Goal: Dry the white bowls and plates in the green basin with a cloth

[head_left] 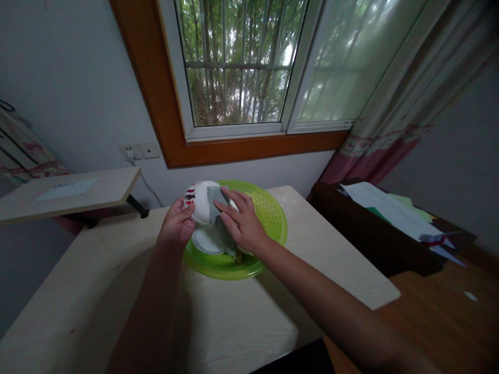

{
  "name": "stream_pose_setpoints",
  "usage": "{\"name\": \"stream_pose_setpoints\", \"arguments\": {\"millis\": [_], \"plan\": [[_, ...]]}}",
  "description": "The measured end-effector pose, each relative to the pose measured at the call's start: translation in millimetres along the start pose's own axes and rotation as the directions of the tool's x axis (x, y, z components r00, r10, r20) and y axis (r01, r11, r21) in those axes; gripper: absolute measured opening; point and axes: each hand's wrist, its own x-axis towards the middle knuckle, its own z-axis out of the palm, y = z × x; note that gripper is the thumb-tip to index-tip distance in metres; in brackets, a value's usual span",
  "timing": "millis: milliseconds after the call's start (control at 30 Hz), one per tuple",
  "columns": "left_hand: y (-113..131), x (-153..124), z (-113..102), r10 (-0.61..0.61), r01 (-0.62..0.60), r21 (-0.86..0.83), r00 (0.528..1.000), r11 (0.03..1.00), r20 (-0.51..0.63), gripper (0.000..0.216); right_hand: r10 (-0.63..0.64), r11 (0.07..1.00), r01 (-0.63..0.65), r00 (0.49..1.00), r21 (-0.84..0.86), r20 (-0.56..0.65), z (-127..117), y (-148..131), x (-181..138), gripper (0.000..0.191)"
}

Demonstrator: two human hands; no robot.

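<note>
My left hand (pixel 178 221) grips the left edge of a white bowl (pixel 200 204) with a red and black pattern, its rounded outside facing up. On the bowl's right side, my right hand (pixel 244 221) presses a grey cloth (pixel 218 213) flat against it, with fingers closed over the cloth. The cloth's lower end hangs down. Both hands are above a green plastic basket (pixel 275 218). Inside the basket, below the bowl, lies a white dish (pixel 206 241), partly hidden by the cloth. A small brownish piece (pixel 239 255) shows beneath my right hand.
The basket stands on a light wooden table (pixel 234 311). A raised shelf (pixel 78 192) bearing a paper sheet is at left. Behind are a wall socket (pixel 139 151) with a cable and a barred window (pixel 237 62). Right of the table, papers (pixel 390 210) lie on dark furniture (pixel 351 228).
</note>
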Motion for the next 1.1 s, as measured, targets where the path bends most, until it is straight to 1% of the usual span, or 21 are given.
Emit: {"name": "stream_pose_setpoints", "arguments": {"millis": [100,167,233,433,567,633,733,833,933,1000,1100], "plan": [[0,-1,0,0.005,-0.005,0.013,1.0,1.0,0.004,0.039,0.038,0.999,-0.037,0.999,-0.031,0.019,1,-1,1,0.045],[-1,-1,0,0.016,-0.016,0.019,1.0,1.0,0.004,0.039,0.087,0.995,-0.087,0.996,-0.049,-0.006,2,-1,2,0.048],[-2,-1,0,0.026,-0.026,0.019,1.0,0.999,0.005,0.039,0.109,0.993,-0.11,0.994,-0.051,-0.026,4,1,2,0.049],[-3,0,-1,0.085,-0.085,0.013,0.996,0.996,-0.009,0.043,0.065,0.998,-0.065,0.997,-0.005,-0.032,3,2,1,0.046],[-3,0,-5,0.091,-0.09,0.037,0.996,0.995,-0.019,0.043,0.085,0.991,-0.081,0.996,0.109,-0.033,4,2,0,0.047],[-2,0,-7,0.064,-0.063,0.056,0.998,0.996,-0.008,0.045,0.104,0.98,-0.099,0.994,0.172,-0.023,5,2,0,0.048],[0,-2,-9,0.013,-0.017,0.096,0.999,0.995,0.037,0.047,0.12,0.964,-0.112,0.993,0.24,-0.019,6,6,0,0.051],[1,-5,-10,-0.056,0.04,0.148,0.993,0.988,0.101,0.047,0.138,0.953,-0.125,0.99,0.276,-0.027,7,10,0,0.052],[1,-7,-10,-0.097,0.069,0.188,0.984,0.98,0.147,0.046,0.16,0.942,-0.142,0.987,0.304,-0.034,6,13,0,0.051],[0,-7,-12,-0.129,0.089,0.231,0.978,0.969,0.164,0.045,0.156,0.939,-0.137,0.987,0.316,-0.037,5,13,1,0.051],[0,-7,-14,-0.205,0.136,0.325,0.96,0.936,0.188,0.043,0.115,0.946,-0.102,0.993,0.307,-0.025,2,10,1,0.049]]}}
